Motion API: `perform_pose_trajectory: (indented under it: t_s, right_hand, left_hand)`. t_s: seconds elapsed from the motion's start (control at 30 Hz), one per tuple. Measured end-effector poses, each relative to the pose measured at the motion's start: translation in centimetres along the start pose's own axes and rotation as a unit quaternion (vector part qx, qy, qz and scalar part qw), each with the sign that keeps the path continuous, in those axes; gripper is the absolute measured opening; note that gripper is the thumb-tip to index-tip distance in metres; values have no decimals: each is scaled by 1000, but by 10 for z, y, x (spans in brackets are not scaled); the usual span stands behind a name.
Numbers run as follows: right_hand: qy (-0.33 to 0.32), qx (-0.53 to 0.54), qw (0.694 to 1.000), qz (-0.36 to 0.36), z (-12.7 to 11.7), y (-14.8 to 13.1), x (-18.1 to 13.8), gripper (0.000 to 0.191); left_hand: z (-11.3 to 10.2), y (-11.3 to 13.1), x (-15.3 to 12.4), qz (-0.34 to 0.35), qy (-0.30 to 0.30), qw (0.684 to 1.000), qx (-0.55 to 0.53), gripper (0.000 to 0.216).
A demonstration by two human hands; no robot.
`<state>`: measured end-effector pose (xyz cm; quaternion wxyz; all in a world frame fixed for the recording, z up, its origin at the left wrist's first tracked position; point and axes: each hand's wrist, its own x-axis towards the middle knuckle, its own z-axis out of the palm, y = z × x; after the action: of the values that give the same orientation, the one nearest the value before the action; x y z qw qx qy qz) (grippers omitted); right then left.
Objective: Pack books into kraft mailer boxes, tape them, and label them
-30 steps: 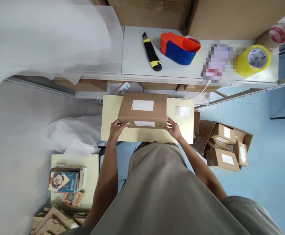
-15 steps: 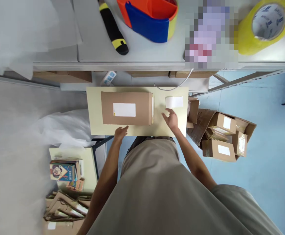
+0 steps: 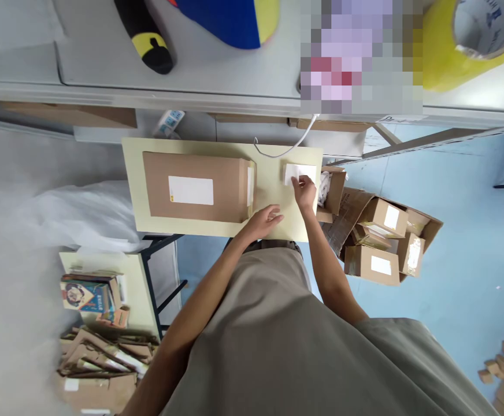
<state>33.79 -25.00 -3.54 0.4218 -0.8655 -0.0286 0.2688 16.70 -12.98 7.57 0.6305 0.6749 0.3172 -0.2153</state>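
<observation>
In the head view, a brown box [image 3: 195,167] lies flat on the pale yellow bench [image 3: 275,193], over on the left side. It has a white label [image 3: 191,190] on its top, and another white label [image 3: 250,186] on its right end. The left hand [image 3: 261,223] is just beside the near right corner of the box. Its grip is loose and partly wide, with the fingers a little bent and nothing in them. I cannot tell if it touches the box. The right hand [image 3: 304,192] is at the small white paper [image 3: 292,172] near the right end of the bench. Its grip is narrow, with the thumb and fingers pinching the paper by its near edge. A thin white cord [image 3: 273,155] hangs down over the far edge of the bench, between the box and the paper. Behind the bench is a gray shelf [image 3: 252,86]. On it are a black and yellow knife [image 3: 148,43], a blue thing [image 3: 230,23] that is cut off by the top edge, and a fat yellow roll of tape [image 3: 437,52]. To the right of the bench, a big open carton [image 3: 351,215] holds smaller brown boxes [image 3: 371,264]. Books [image 3: 85,294] lie in a pile low on the left.
</observation>
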Motion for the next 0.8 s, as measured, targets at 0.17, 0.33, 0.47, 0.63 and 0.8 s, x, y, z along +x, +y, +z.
perform_pose_trajectory:
  t_s: [0.17,0.33,0.47,0.63,0.8]
  right_hand:
    - [-27,117,993,6,-31,9,3,55]
    - [-57,201,977,38,-47,13,-1,63]
    - [-84,246,965,32,-58,8,-9,68]
    - [-28,182,983,-7,-78,-6,-14,65]
    - [38,117,992,-25,-112,-6,-9,60]
  left_hand:
    - [18,31,54,22,104,994,13,50]
    - [32,47,102,26,142,990,-3,41]
    - [44,57,115,59,127,990,3,26]
    - [64,72,107,73,112,990,-51,44]
    - [76,80,108,92,66,993,23,49]
